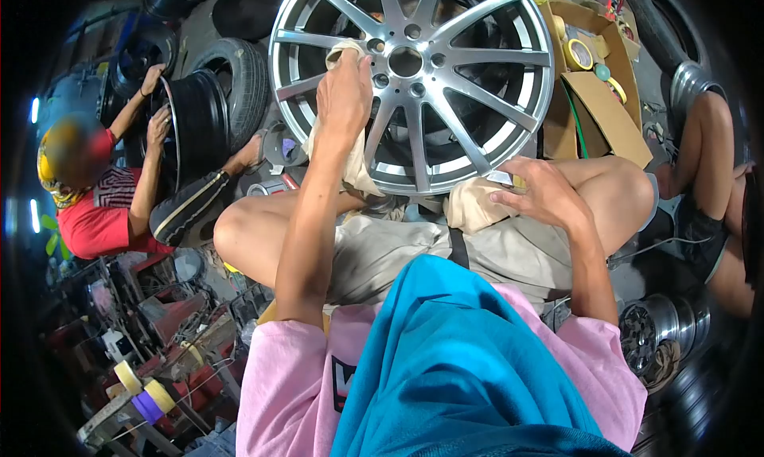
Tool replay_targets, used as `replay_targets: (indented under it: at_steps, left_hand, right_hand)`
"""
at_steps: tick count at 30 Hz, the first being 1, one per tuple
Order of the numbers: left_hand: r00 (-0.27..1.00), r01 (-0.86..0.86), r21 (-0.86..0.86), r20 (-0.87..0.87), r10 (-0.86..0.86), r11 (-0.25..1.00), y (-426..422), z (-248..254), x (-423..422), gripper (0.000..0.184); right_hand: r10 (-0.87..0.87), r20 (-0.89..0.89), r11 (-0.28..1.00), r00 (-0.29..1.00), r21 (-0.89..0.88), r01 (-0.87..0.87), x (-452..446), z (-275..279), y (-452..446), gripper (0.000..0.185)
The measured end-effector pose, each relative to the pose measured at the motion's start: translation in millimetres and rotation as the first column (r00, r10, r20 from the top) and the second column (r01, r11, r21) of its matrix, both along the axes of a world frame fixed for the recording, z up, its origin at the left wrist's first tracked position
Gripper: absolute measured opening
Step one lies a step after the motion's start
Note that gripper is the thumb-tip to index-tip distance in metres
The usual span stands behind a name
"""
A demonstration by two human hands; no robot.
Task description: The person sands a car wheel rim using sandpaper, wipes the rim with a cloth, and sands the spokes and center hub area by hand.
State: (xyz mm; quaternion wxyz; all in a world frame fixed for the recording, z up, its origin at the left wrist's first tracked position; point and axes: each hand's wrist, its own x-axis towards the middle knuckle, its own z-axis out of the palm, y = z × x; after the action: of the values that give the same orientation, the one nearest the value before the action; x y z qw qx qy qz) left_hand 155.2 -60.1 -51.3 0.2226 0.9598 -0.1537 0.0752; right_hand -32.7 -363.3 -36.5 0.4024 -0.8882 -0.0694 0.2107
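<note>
At the far left sat a co-worker in a red shirt (95, 222) and a yellow patterned head covering. Below, rolls of yellow and violet tape (147, 405) hung on a stand. The co-worker held a black wheel rim (200, 123) upright, with a rubber tyre (247, 83) just behind it.

At the centre, the person's left hand (344, 91) was closed on a cream cloth (356, 161), pressed against the left-side spokes of a silver multi-spoke alloy wheel (431, 78). That wheel lay face-up beyond the person's folded legs, its near edge by the light grey shorts (390, 246). A second cream cloth (476, 206) lay bunched on the lap. The right hand (549, 190), fingers partly bent, was at the wheel's lower right edge, its thumb by that cloth; whether it gripped anything could not be told.

Farther right stood an open cardboard box (609, 115) with tape rolls inside, then another person's bent leg (707, 143).
</note>
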Motion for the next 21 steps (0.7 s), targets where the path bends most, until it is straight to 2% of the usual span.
replay_targets:
  at_steps: [3, 5, 7, 11, 13, 15, 17, 19, 21]
  left_hand:
    - [0.998, 0.013, 0.031, 0.063, -0.015, 0.999, 0, -1, 1, 0.024]
    - [0.999, -0.030, 0.043, -0.035, 0.032, 0.999, 1, 2, -1, 0.025]
    - [0.999, -0.031, 0.030, -0.022, 0.032, 0.999, 2, -3, 2, 0.024]
    - [0.997, 0.041, -0.011, 0.070, -0.040, 0.999, 3, -4, 7, 0.023]
    - [0.997, -0.032, 0.050, -0.062, 0.035, 0.998, 0, 3, 1, 0.024]
    - [0.995, -0.048, 0.041, -0.086, 0.052, 0.998, 0, 5, 1, 0.025]
    - [0.998, 0.056, -0.040, 0.012, -0.055, 0.998, 3, 5, 7, 0.025]
    - [0.999, 0.035, -0.066, -0.013, -0.036, 0.997, 2, 16, 3, 0.024]
    - [0.997, 0.073, -0.173, 0.034, -0.068, 0.982, 2, 30, -14, 0.023]
  right_hand:
    - [0.000, -0.016, 1.000, 1.000, -0.025, -0.001, -2, -3, 0, 0.049]
    - [0.003, -0.029, 1.000, 1.000, -0.024, -0.003, 2, 3, 2, 0.050]
    - [0.024, -0.049, 0.999, 0.999, -0.025, -0.026, 3, 3, 3, 0.050]
    - [0.026, 0.012, 0.999, 1.000, -0.026, -0.026, 1, -5, 2, 0.052]
    - [0.014, 0.033, 0.999, 0.999, -0.034, -0.013, 1, -4, 1, 0.053]
    - [0.011, -0.009, 1.000, 1.000, -0.016, -0.011, 3, -1, 3, 0.053]
    - [0.019, -0.038, 1.000, 0.999, -0.015, -0.020, 5, 3, 5, 0.053]
    - [0.015, -0.058, 1.000, 0.998, -0.021, -0.017, 6, 7, 4, 0.053]
    - [-0.026, -0.053, 0.999, 0.998, -0.025, 0.024, 2, 7, 2, 0.052]
